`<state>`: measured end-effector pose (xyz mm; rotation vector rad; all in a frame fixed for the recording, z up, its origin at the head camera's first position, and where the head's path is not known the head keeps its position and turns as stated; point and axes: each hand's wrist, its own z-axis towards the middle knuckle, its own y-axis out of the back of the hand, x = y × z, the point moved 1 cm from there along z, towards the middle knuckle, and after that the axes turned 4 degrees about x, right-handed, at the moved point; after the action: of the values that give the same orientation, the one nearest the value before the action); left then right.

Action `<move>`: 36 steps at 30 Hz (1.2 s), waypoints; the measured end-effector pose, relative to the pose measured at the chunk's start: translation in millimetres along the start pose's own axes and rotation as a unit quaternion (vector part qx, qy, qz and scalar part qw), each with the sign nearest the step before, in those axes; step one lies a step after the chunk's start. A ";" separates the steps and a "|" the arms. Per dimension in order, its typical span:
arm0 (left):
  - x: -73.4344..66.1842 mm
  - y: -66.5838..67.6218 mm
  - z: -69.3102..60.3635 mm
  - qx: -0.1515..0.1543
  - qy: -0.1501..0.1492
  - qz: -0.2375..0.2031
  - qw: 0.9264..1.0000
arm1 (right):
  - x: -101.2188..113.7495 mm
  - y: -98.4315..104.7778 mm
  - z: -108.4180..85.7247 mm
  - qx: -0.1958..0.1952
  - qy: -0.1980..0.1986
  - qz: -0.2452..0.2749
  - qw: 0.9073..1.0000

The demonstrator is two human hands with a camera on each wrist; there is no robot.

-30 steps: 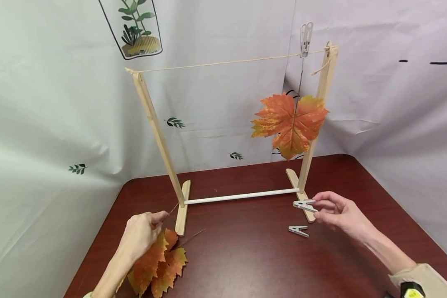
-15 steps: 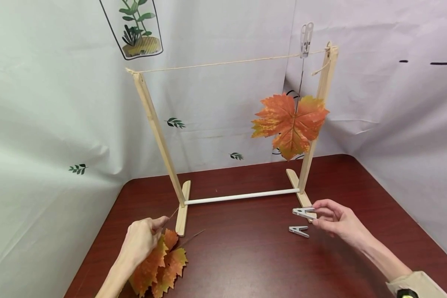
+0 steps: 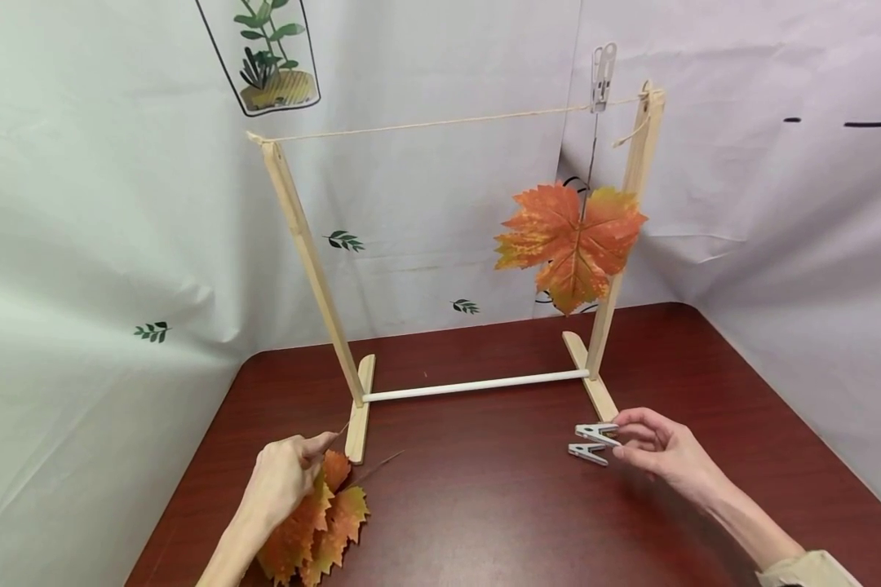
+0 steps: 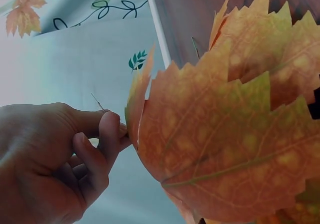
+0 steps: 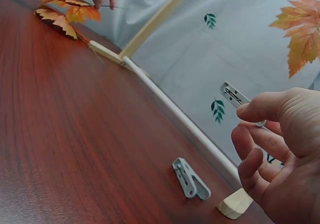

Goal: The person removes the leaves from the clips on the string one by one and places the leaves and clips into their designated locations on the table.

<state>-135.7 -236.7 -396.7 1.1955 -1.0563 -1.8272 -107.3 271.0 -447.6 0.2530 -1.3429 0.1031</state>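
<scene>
My left hand (image 3: 282, 481) pinches the thin stem of an artificial autumn leaf (image 4: 220, 144) between thumb and fingertips; the leaf is orange and yellow-green. Another such leaf (image 3: 343, 526) lies under it on the table. At the right, my right hand (image 3: 668, 452) pinches a grey clothespin (image 5: 232, 94) by its handle ends, above the tabletop. A second clothespin (image 5: 190, 179) lies on the table just below it. On the string (image 3: 426, 125) of a wooden frame, a clothespin (image 3: 603, 77) holds an orange leaf (image 3: 576, 244) by its stem, near the right post.
The frame has a left post (image 3: 312, 269), a right post (image 3: 631, 187) and a white crossbar (image 3: 477, 386) low between its wooden feet. It stands on a dark red table (image 3: 477, 505). A pale cloth backdrop (image 3: 426, 204) with printed plants hangs behind.
My right hand has moved down and slightly toward me with its clothespin, closer to the one on the table. My left hand has lowered slightly with the leaf stem.
</scene>
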 end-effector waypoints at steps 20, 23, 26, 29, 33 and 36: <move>6.7 -14.5 -8.6 -0.018 0.003 0.015 1.000 | -21.0 -8.8 -13.8 -0.012 -0.018 0.002 1.000; 7.2 -17.3 -9.3 -0.021 -0.002 0.021 1.000 | -23.7 -9.5 -15.7 -0.017 -0.022 0.001 1.000; 7.3 -19.7 -9.9 -0.029 -0.011 0.029 0.999 | -26.3 -10.1 -18.1 -0.021 -0.030 0.001 0.999; 7.1 -21.8 -10.6 -0.039 -0.021 0.030 0.999 | -29.2 -10.6 -20.8 -0.020 -0.035 -0.001 0.999; 6.8 -24.4 -11.3 -0.044 -0.028 0.029 0.998 | -33.2 -11.0 -24.6 -0.022 -0.041 -0.011 0.999; 6.6 -25.9 -11.2 -0.044 -0.028 0.033 0.998 | -36.0 -11.1 -27.4 -0.027 -0.052 -0.023 0.998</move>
<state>-130.4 -234.4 -425.1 1.0514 -1.0222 -1.8454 -87.0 269.4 -489.6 0.2456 -1.4405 0.0147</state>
